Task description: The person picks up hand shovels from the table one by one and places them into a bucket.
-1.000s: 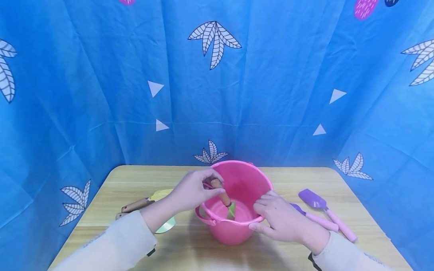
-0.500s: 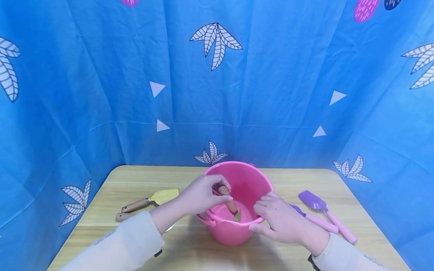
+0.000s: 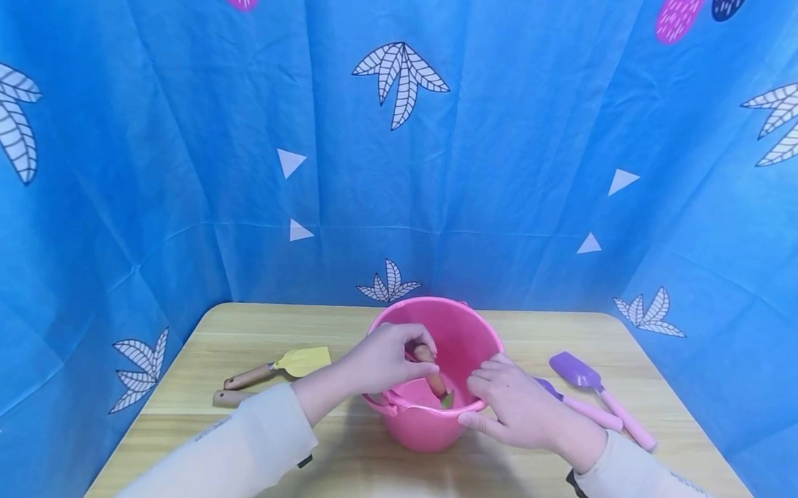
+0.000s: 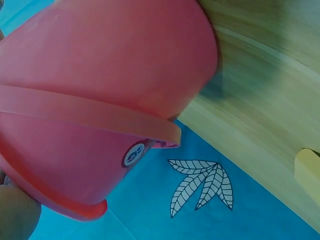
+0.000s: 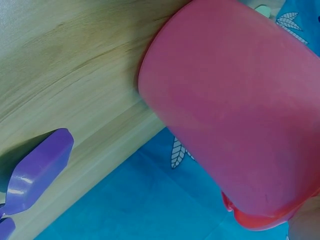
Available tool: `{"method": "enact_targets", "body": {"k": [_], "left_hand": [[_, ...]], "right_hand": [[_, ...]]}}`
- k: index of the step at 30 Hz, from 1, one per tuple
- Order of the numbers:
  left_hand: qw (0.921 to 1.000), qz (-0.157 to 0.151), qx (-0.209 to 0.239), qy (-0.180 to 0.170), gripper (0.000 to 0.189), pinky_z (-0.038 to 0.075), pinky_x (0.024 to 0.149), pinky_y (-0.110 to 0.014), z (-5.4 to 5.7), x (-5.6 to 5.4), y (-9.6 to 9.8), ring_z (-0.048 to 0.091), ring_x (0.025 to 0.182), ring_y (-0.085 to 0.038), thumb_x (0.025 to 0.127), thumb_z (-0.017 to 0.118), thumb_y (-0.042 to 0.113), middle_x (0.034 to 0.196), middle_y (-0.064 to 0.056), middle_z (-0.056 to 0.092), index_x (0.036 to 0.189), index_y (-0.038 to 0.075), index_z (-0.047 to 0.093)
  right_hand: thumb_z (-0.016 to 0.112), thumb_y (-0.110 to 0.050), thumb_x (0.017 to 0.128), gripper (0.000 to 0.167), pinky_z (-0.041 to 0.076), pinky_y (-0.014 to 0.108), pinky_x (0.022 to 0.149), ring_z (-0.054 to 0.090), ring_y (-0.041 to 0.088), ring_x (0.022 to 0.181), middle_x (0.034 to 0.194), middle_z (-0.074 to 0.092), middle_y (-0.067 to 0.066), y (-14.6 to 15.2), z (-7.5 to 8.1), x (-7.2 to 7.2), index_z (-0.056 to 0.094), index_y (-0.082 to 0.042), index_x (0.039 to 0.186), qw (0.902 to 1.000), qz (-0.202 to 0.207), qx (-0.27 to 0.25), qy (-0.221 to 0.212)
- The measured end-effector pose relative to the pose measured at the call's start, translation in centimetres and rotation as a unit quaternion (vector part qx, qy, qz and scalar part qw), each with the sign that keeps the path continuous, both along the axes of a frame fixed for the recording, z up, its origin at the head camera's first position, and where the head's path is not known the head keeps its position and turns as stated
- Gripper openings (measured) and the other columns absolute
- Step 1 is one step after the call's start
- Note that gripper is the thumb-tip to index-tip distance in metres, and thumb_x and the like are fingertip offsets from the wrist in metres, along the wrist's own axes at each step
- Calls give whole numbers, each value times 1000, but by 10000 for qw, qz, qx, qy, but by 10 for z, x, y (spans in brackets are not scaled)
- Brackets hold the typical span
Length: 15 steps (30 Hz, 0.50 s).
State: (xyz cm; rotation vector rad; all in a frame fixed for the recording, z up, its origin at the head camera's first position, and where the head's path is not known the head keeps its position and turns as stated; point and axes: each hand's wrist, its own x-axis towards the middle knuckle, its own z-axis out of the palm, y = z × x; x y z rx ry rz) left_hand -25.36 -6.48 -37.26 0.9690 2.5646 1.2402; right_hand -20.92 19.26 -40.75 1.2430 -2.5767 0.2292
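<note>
Blue leaf-print curtain (image 3: 521,142) bhd lt wood tbl (image 3: 560,331)

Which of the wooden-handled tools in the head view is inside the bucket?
The green-ended tool pinched by the left hand. The yellow-bladed tool and the third tool, partly hidden behind the left sleeve, lie on the table outside the pink bucket.

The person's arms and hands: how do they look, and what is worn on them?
The left hand and right hand are ungloved. Long, pale off-white fabric sleeves bear faint grey marks, too small to read. A small black strap-like piece shows at each cuff.
</note>
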Motion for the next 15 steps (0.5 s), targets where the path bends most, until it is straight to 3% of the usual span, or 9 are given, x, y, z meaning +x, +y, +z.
{"method": "enact_targets", "body": {"k": [15], "left_hand": [[9996,-108,-231,72,21,52,79,-22,-4,-3,12,61,80,-6,84,82,19,81,12,64,90,24,62]], "right_hand": [[59,-50,97,29,41,28,81,42,3,77,75,41,-21,-1,-1,1,51,-28,80,9999,77,-62,44]]}}
